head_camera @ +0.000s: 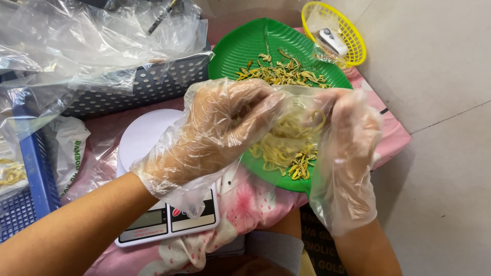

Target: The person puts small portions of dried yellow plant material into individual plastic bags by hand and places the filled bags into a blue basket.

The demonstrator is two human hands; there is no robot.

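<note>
My left hand [215, 133] & right hand [348, 138], 2 gloved, fingers pinched on a yellow strand clump [296, 130] above the green tray [255, 46]. Looks light, limp, brittle; best gripped loosely at mid-bunch.

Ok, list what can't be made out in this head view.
- Scale display: too small and glared; the left hand covers part of the platform.
- Yellow strands: blurred behind crinkled glove plastic, so the grip of the right hand is unclear.
- White device in the yellow basket: partly wrapped, kind unclear.
- Blue crate: cut off by the left edge.
</note>
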